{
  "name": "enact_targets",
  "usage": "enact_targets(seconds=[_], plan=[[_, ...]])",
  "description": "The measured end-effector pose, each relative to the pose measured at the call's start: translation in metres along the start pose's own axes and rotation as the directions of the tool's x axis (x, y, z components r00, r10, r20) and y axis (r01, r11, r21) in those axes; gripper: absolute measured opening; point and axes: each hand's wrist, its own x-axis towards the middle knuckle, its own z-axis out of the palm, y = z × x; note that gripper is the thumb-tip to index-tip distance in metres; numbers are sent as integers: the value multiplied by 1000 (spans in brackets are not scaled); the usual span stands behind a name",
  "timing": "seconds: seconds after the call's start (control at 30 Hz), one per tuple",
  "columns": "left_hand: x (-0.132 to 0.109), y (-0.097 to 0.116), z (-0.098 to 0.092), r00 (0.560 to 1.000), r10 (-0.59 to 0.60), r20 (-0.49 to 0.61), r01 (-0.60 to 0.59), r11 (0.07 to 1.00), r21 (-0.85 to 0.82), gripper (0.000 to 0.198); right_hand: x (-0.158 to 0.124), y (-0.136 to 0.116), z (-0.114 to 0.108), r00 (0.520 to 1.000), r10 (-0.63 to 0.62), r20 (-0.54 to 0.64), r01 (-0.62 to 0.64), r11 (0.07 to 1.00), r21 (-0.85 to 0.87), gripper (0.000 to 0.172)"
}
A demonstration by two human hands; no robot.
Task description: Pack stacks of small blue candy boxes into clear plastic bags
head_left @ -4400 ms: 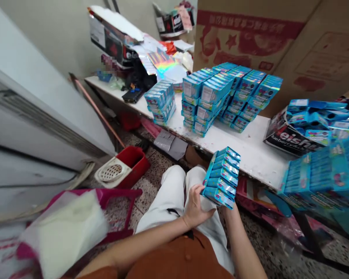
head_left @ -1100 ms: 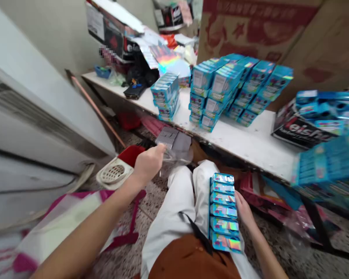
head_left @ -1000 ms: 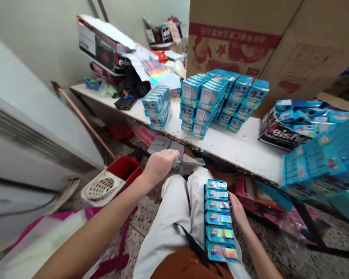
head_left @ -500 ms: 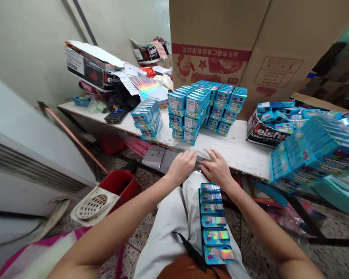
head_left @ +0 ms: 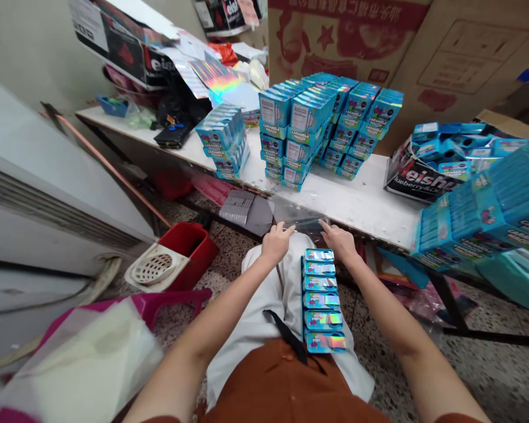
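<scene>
In the head view a clear plastic bag or sheet (head_left: 298,212) is spread between my hands, just off the table's front edge. My left hand (head_left: 276,242) pinches its near left side, fingers pressed together. On the other side, my right hand (head_left: 338,241) has its fingers closed on the right part of the plastic. A row of several small blue candy boxes (head_left: 321,301) with shiny tops lies along my right thigh, below the right hand and touched by neither hand.
Stacks of blue candy boxes (head_left: 300,132) stand on the white table (head_left: 370,202). To the right are a carton of loose boxes (head_left: 418,182) and a leaning blue stack (head_left: 489,205). A red bin (head_left: 198,258) and a plastic-covered pink stool (head_left: 158,305) flank my left side.
My hands have moved apart, and the plastic between them is now opened out wider. The view has tilted down, so the table sits higher in the frame.
</scene>
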Motion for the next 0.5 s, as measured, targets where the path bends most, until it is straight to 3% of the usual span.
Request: enact_targets(seconds=[0.13, 0.27, 0.4, 0.5], plan=[[-2, 15, 17, 990, -122, 68, 122, 993, 1, 52, -13, 7, 34, 999, -23, 22, 22, 998, 62, 50], [-15, 24, 28, 986, -120, 118, 127, 990, -57, 58, -33, 6, 52, 999, 9, -41, 6, 937, 349, 52], [-38, 38, 40, 980, -158, 120, 185, 947, -261, 55, -53, -2, 60, 992, 120, -31, -65, 717, 694, 56], [-50, 49, 49, 971, -223, 90, 240, 862, -447, 49, -61, -10, 66, 978, 208, 8, -118, 519, 847, 58]])
